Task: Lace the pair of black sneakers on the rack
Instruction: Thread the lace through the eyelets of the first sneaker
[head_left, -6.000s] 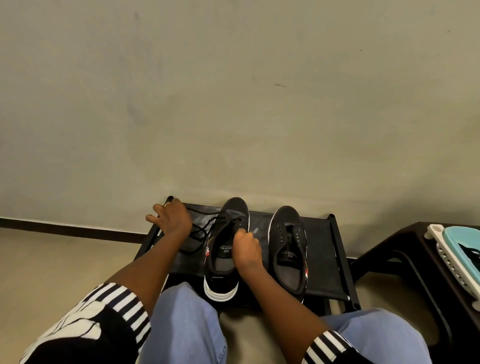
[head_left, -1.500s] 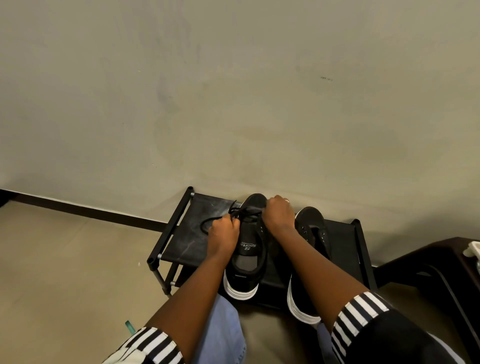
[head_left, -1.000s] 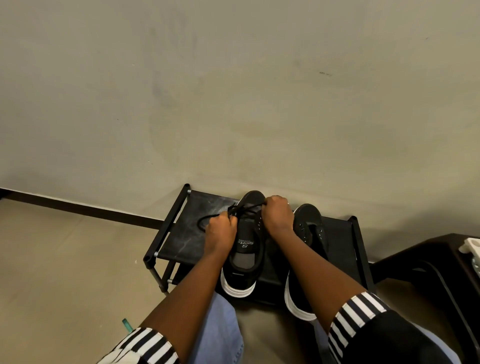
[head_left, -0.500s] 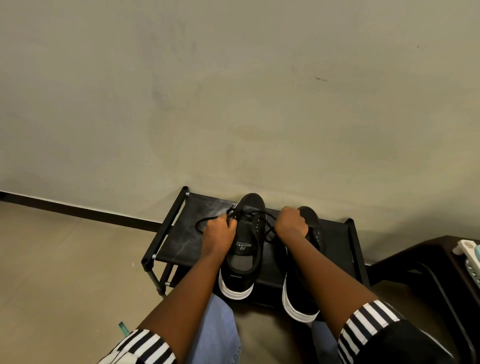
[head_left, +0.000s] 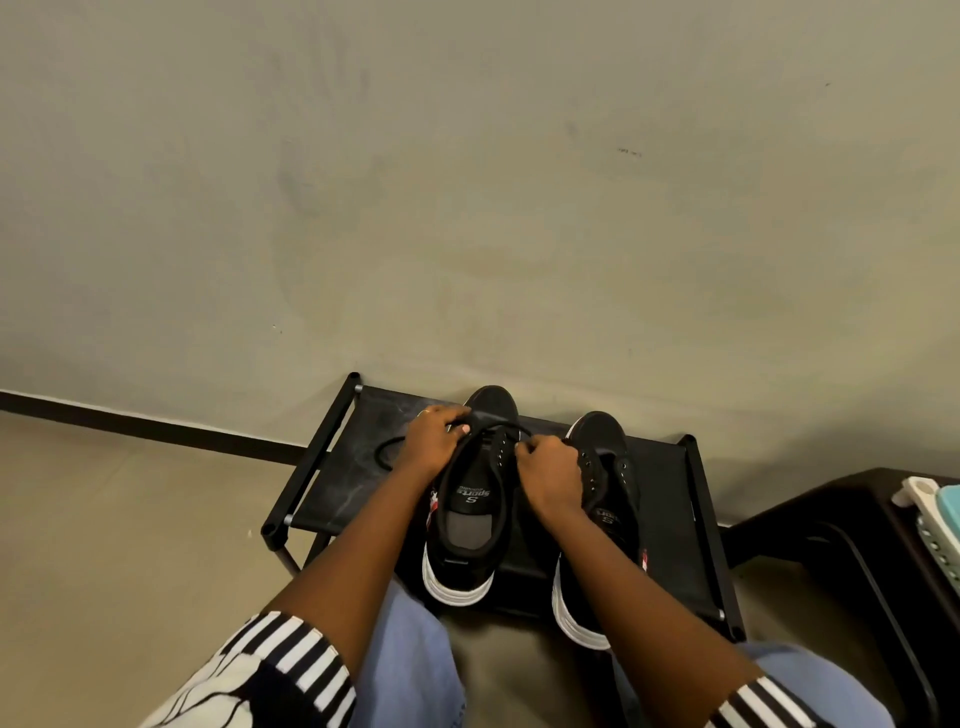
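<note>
Against the grey wall, low black metal-framed rack with a dark fabric shelf carries both shoes, toes to the wall, heels toward the person. Likely set that way so the eyelet rows face up and sit within reach of both hands.

Left black canvas sneaker with white sole is the one being worked. Left hand rests at its toe-side edge, fingers curled, pinching the thin black shoelace near the front eyelets. Right hand sits at the other eyelet row, fingers curled tight; it seems to pinch the lace's other run, though the grip itself is hidden. One hand on each side probably keeps the lace taut and even across the tongue.

Lace arcs over the front of the shoe between the hands; slack loops out on the shelf to the left. Only the foremost eyelets look threaded; the rest show as bare dots. White printing visible on the insole.

Right black canvas sneaker with white sole stands just beside, partly under the right forearm, apparently unlaced.

Judgement: early stage, first shoe barely begun.
</note>
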